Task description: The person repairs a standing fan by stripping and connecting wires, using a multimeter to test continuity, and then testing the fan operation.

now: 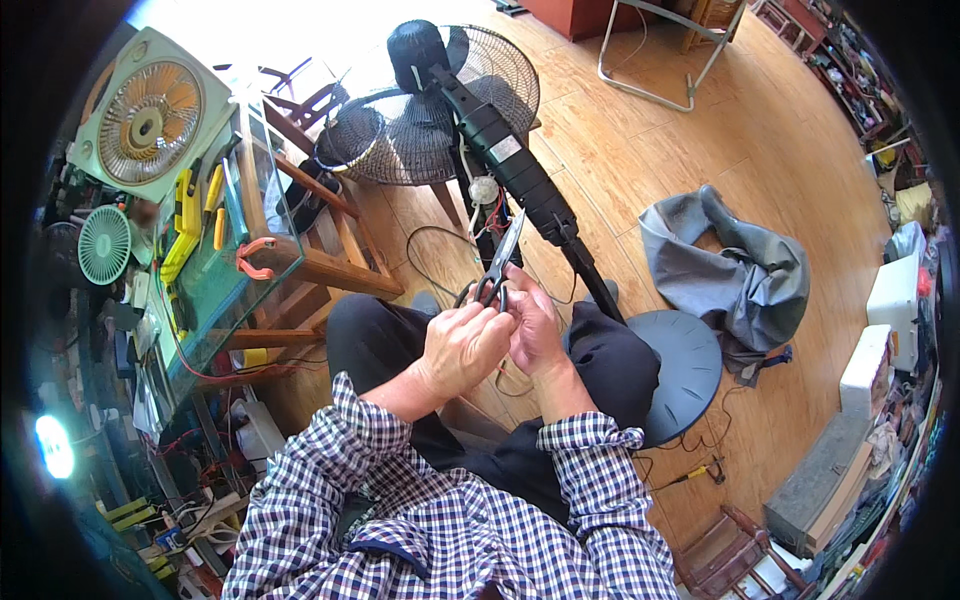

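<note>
I read this as a cluttered repair workshop. I see a box fan (147, 125) at ten o'clock, tools (188, 225) on a glass table (225, 300) at nine, and a standing fan (500, 145) with exposed wires (497, 212) around twelve.

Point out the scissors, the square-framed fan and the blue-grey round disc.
Scissors (506, 248): head view, on the metal blades.
Square-framed fan (146, 124): head view, on the hub of its round grille.
Blue-grey round disc (688, 375): head view, on its flat upper face.

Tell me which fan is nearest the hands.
The black stand fan, just beyond them; the box fan and small green fan are farther off, at left.
</note>
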